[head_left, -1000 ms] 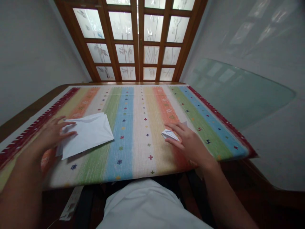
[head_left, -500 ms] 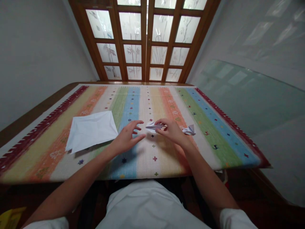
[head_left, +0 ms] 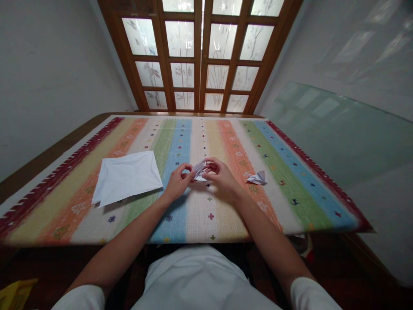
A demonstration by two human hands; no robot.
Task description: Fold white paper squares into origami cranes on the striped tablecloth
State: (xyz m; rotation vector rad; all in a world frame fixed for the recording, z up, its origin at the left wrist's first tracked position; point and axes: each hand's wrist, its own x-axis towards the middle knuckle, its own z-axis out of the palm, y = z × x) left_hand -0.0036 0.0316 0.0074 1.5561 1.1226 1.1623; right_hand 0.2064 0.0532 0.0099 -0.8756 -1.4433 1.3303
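Striped woven cloth (head_left: pixel 206 230) covers the tabletop, with a white paper sheet (head_left: pixel 126 177) left of centre and a small paper fold (head_left: pixel 257 178) toward the right edge. Mid-cloth, the left hand (head_left: pixel 177 183) and right hand (head_left: pixel 221 176) pinch a folded paper piece (head_left: pixel 200 171) between closed fingers

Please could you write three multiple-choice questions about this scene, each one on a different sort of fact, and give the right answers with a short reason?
1. Where is the big sheet?
A. On the cloth, left of the left hand
B. On the cloth, right of the hands
C. On the floor

2. How many paper pieces lie on the cloth without being held?
A. One
B. Two
C. Four

3. What is the state of the small folded paper?
A. Lying alone on the cloth
B. Held between both hands
C. Held by the right hand only

Answers:
1. A: the sheet lies left of both hands.
2. B: the big sheet and the small folded piece lie loose.
3. B: the left hand and right hand both grip it.
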